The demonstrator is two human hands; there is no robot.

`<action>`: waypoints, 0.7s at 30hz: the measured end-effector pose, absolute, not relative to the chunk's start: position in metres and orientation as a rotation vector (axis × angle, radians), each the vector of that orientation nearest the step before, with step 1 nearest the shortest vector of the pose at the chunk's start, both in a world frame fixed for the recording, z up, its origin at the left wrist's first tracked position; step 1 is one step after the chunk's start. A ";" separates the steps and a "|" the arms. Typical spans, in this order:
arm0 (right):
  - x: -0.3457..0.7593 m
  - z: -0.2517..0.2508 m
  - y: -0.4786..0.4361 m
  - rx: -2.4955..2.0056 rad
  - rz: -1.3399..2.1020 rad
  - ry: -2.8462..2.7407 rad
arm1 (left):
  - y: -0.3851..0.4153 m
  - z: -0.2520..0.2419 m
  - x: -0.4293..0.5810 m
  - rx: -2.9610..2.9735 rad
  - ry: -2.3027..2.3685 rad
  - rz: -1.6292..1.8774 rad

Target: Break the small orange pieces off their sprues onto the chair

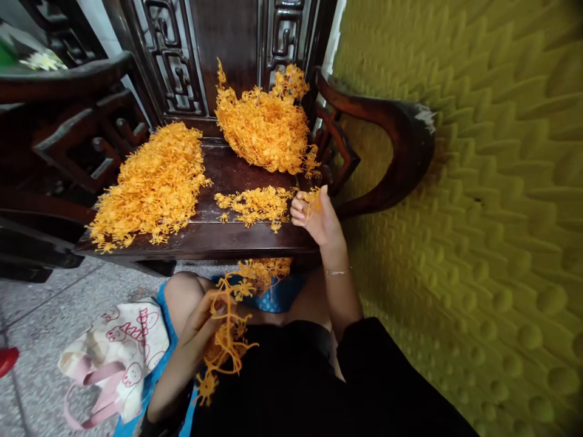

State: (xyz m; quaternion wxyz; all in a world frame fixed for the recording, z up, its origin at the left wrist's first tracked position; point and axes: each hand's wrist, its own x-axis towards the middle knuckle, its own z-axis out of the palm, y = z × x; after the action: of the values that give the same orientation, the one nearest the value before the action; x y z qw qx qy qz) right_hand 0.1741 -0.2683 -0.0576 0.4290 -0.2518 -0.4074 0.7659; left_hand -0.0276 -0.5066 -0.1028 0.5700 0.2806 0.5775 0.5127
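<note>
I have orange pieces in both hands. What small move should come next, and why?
Probably tip the right hand's orange pieces onto the small orange heap: its loosely curled fingers are already beside that heap on the dark wooden seat, while the left hand holds a branched orange strand over the lap.

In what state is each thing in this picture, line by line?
Left hand: curled, holding an orange strand
Orange strand: loose, hanging down
Right hand: fingers curled, thumb raised, orange bits against it
Left pile: heaped
Back pile: heaped
Small middle pile: low, spread out
Bracelet: worn on right wrist
Cloth bag: lying limp; contents hidden
Wooden armrest: scuffed at its end
</note>
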 end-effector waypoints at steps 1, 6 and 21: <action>0.176 -0.057 -0.263 -0.678 1.893 -1.011 | -0.504 -0.100 -0.025 0.638 1.305 1.206; 0.179 -0.069 -0.234 -0.927 1.748 -0.987 | -0.493 -0.099 -0.013 0.585 1.140 1.180; 0.179 -0.102 -0.225 -0.953 1.164 -1.291 | -0.473 -0.120 -0.015 0.515 1.073 1.225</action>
State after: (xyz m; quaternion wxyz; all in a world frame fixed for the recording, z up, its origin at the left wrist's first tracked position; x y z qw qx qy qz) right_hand 0.1793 -0.2249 -0.1019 0.5476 -0.4023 -0.5449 0.4913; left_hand -0.0154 -0.4734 -0.1204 0.6571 0.2273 0.4734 0.5408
